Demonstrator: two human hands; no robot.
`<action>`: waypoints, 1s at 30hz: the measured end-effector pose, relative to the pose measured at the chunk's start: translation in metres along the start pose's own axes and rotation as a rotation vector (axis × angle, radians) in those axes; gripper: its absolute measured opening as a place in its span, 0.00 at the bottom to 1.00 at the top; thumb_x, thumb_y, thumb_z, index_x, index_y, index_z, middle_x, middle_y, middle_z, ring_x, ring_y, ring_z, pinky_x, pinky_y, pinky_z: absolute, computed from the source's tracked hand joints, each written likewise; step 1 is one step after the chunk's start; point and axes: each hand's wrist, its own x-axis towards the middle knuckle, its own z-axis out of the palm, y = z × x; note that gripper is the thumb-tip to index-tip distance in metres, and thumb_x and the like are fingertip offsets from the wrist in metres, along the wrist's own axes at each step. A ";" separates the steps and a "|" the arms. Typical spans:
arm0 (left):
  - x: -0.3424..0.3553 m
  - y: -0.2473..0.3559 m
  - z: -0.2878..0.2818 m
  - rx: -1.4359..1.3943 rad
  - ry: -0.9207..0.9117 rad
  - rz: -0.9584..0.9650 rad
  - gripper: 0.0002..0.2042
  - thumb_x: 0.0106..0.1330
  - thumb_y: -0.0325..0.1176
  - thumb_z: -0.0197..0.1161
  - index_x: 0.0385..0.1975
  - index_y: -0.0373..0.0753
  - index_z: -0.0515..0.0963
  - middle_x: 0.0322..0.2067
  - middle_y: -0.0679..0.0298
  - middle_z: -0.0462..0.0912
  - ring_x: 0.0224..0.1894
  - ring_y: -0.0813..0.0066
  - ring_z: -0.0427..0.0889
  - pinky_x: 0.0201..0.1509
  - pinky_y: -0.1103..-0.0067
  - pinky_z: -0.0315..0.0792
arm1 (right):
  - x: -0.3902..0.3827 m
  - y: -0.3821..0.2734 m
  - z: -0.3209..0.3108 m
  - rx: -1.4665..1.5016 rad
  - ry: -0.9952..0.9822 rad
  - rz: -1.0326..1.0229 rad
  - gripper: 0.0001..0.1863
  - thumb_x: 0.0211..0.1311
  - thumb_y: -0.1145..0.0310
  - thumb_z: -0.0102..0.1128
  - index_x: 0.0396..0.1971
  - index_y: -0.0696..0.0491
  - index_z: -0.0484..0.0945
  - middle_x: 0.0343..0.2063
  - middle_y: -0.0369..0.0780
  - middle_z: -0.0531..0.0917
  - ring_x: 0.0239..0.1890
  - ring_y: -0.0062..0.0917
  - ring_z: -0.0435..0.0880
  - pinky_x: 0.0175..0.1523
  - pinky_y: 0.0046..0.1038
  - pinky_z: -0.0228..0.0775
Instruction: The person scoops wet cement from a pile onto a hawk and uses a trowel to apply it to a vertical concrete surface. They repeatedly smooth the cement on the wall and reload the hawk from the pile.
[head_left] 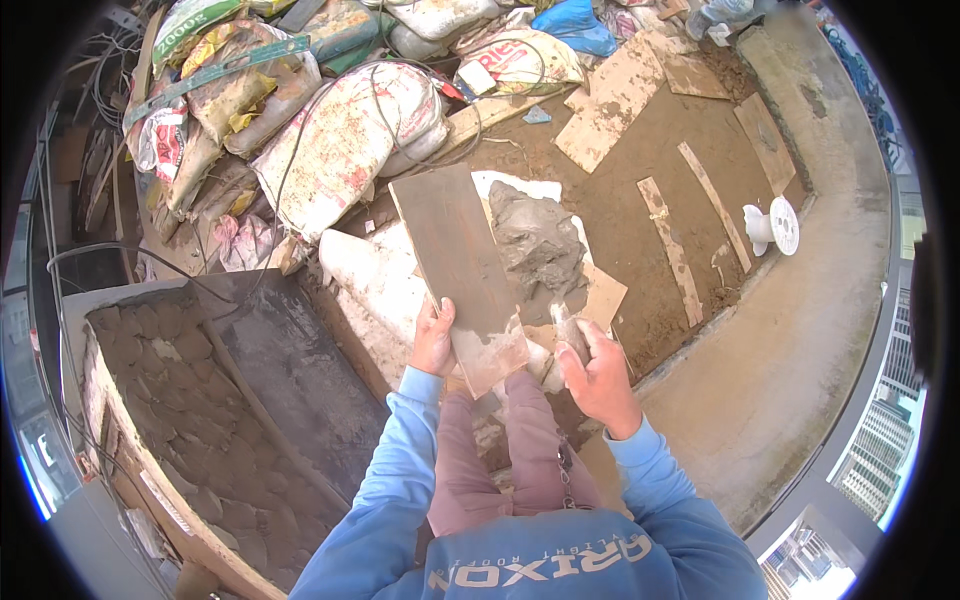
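Observation:
My left hand (pixel 432 340) grips the lower left edge of a long flat wooden board (pixel 460 245), its upper part dark and wet, its near end paler. In my right hand (pixel 600 380) is a mortar-caked trowel (pixel 570 328), fingers wrapped round its handle. The blade is hard to make out against the grey. Just beyond it lies a heap of wet grey mortar (pixel 540 240), to the right of the board. Under the heap, a white sheet or sack (pixel 372 275) and a piece of tan board (pixel 604 297) show.
Stuffed sacks (pixel 345 145) and loose cables crowd the far left. Wood strips (pixel 670 250), plywood (pixel 615 105) and a white spool (pixel 772 226) lie right on brown ground beside a concrete ledge (pixel 770 350). At left stands a low wall-edged bed of troweled mortar (pixel 190 400).

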 end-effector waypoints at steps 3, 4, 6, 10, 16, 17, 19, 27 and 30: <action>-0.024 0.058 0.063 -0.103 -0.127 0.105 0.28 0.74 0.46 0.55 0.68 0.40 0.59 0.60 0.59 0.72 0.60 0.64 0.74 0.64 0.66 0.71 | -0.015 -0.072 0.024 -0.170 0.042 -0.084 0.25 0.61 0.68 0.60 0.53 0.71 0.71 0.39 0.61 0.80 0.44 0.51 0.82 0.49 0.41 0.73; -0.027 0.073 0.068 -0.175 -0.147 0.140 0.27 0.75 0.47 0.54 0.68 0.40 0.59 0.60 0.58 0.72 0.60 0.64 0.74 0.64 0.66 0.71 | -0.016 -0.086 0.037 -0.243 0.042 -0.119 0.25 0.62 0.68 0.60 0.53 0.71 0.71 0.46 0.61 0.80 0.51 0.51 0.81 0.56 0.41 0.71; -0.036 0.091 0.063 -0.317 -0.164 0.184 0.27 0.76 0.48 0.52 0.67 0.40 0.59 0.60 0.58 0.72 0.60 0.62 0.75 0.64 0.64 0.72 | -0.024 -0.127 0.051 -0.266 0.026 -0.144 0.27 0.61 0.67 0.61 0.55 0.71 0.70 0.48 0.61 0.79 0.51 0.52 0.81 0.57 0.41 0.71; -0.080 0.138 0.070 -0.392 -0.121 0.254 0.25 0.77 0.47 0.49 0.68 0.41 0.57 0.61 0.59 0.71 0.60 0.63 0.75 0.64 0.66 0.72 | -0.063 -0.172 0.041 -0.214 0.016 -0.347 0.31 0.60 0.66 0.62 0.57 0.72 0.68 0.47 0.61 0.80 0.51 0.51 0.81 0.57 0.40 0.72; -0.153 0.216 0.052 -0.327 -0.174 0.314 0.25 0.76 0.41 0.53 0.68 0.39 0.59 0.60 0.57 0.72 0.59 0.63 0.76 0.64 0.66 0.72 | -0.079 -0.266 -0.009 -0.095 -0.219 -0.457 0.24 0.57 0.67 0.66 0.51 0.63 0.74 0.35 0.52 0.83 0.38 0.41 0.84 0.44 0.36 0.75; -0.165 0.228 0.055 -0.318 -0.158 0.314 0.25 0.75 0.40 0.53 0.68 0.39 0.59 0.60 0.57 0.73 0.59 0.63 0.76 0.64 0.67 0.72 | -0.067 -0.269 -0.018 -0.103 -0.242 -0.538 0.23 0.56 0.67 0.67 0.50 0.62 0.75 0.34 0.51 0.82 0.37 0.41 0.84 0.43 0.36 0.74; -0.201 0.258 0.060 -0.266 -0.145 0.348 0.23 0.75 0.38 0.52 0.66 0.37 0.62 0.57 0.56 0.76 0.55 0.63 0.80 0.60 0.67 0.75 | -0.032 -0.268 -0.026 -0.163 -0.276 -0.741 0.22 0.53 0.68 0.69 0.47 0.60 0.75 0.32 0.49 0.81 0.34 0.41 0.83 0.39 0.36 0.73; -0.278 0.282 0.061 -0.514 -0.215 0.270 0.22 0.71 0.37 0.55 0.61 0.33 0.69 0.53 0.52 0.79 0.52 0.58 0.82 0.60 0.62 0.75 | 0.065 -0.275 0.017 -0.330 -0.207 -1.407 0.16 0.42 0.75 0.67 0.36 0.55 0.76 0.26 0.44 0.76 0.26 0.43 0.78 0.31 0.39 0.72; -0.287 0.286 0.054 -0.538 -0.195 0.230 0.23 0.69 0.38 0.56 0.61 0.32 0.69 0.55 0.51 0.79 0.52 0.56 0.82 0.60 0.61 0.75 | 0.067 -0.288 0.044 -0.337 -0.209 -1.425 0.16 0.42 0.76 0.66 0.35 0.56 0.76 0.28 0.44 0.77 0.27 0.42 0.79 0.31 0.37 0.74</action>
